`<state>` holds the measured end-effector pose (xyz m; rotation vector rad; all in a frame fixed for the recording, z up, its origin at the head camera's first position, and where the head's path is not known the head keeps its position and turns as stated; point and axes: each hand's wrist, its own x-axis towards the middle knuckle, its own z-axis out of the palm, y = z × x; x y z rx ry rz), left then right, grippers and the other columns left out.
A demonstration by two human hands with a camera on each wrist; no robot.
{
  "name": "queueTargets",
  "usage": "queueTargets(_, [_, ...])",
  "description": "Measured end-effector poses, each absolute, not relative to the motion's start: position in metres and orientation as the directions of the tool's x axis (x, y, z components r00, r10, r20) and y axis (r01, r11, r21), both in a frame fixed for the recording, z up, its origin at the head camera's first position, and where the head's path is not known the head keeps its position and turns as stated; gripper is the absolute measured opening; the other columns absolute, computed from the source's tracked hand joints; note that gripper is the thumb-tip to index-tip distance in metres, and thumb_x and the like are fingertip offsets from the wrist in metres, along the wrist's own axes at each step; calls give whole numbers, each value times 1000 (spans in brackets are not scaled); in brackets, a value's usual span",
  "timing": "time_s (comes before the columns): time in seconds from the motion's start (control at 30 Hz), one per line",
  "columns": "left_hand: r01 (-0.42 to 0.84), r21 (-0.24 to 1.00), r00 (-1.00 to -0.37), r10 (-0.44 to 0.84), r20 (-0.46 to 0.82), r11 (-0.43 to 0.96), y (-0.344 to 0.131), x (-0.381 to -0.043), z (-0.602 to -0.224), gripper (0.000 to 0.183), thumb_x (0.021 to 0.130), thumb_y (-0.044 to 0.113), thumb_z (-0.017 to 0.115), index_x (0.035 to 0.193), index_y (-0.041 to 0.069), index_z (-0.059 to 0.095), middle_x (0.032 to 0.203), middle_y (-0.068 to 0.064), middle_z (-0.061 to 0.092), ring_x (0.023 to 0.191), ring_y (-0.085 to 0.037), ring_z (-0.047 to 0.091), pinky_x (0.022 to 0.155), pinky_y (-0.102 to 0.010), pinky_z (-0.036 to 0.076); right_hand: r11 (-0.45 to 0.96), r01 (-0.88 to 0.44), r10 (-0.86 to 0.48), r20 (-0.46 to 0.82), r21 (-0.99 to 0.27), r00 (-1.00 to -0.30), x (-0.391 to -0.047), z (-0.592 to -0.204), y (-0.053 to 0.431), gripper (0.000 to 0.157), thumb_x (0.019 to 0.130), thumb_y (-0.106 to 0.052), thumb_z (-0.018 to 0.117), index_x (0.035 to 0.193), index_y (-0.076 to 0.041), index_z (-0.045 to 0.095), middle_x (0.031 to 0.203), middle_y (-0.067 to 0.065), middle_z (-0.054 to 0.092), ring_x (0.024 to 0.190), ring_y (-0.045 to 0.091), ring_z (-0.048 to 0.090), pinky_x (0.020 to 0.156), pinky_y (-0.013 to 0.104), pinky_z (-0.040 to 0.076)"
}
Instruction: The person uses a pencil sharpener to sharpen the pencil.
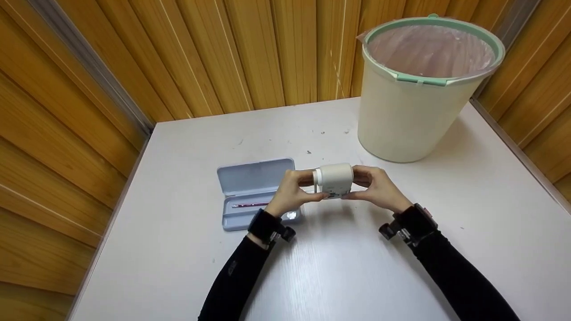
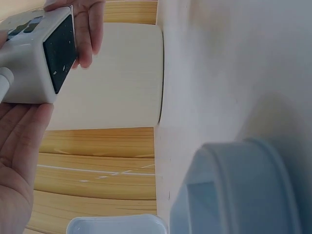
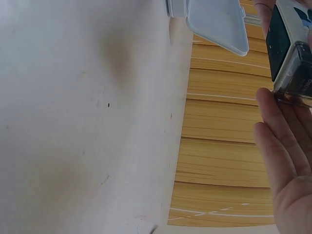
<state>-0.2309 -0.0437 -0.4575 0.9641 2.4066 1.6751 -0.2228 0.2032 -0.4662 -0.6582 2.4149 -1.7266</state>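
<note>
Held above the table is a white desktop pencil sharpener (image 1: pixel 337 178), which has a dark base panel and, in the right wrist view, a see-through drawer (image 3: pixel 298 73) at one end. My left hand (image 1: pixel 289 194) grips its left end, near a white cylindrical part (image 2: pixel 5 80). At the other end my right hand (image 1: pixel 379 187) holds it between thumb and fingers. Behind my left hand lies a light-blue pencil case (image 1: pixel 229 221) with its lid raised. A dark-pink pencil (image 1: pixel 249 205) rests in its upper compartment; the left hand covers part of the case.
A large cream bin (image 1: pixel 399 116) with a green rim and a pink liner stands at the back right of the white table (image 1: pixel 156 200). Small dark specks are scattered near the middle back. Wood-panelled walls (image 1: pixel 250 53) border the back and both sides.
</note>
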Motion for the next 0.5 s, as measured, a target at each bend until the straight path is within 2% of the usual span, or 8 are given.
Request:
queueTargets(0.2, [471, 857, -798, 513, 315, 207, -45, -237, -467, 46, 74, 6, 83, 118, -1, 68, 113, -18, 72, 103, -26, 72, 88, -24, 55, 228, -250, -401, 143, -941, -905, -223, -466, 203, 55, 71, -1, 84, 122, 4, 62, 121, 20, 67, 112, 9, 66, 100, 26, 50])
queueTargets(0.43, [488, 850, -787, 522, 330, 200, -49, -238, -465, 46, 75, 11, 83, 117, -1, 68, 113, -18, 72, 102, -26, 73, 88, -25, 56, 222, -239, -404, 133, -945, -905, -223, -465, 210, 55, 72, -2, 84, 122, 6, 61, 121, 23, 66, 109, 8, 68, 96, 24, 52])
queueTargets(0.5, [470, 859, -801, 506, 319, 202, -53, -238, -465, 46, 75, 9, 83, 117, 0, 68, 113, -18, 72, 102, -26, 73, 87, -26, 56, 200, -230, -392, 137, -953, -910, -223, -465, 214, 54, 72, 0, 84, 121, 6, 62, 120, 26, 66, 109, 13, 69, 95, 25, 53])
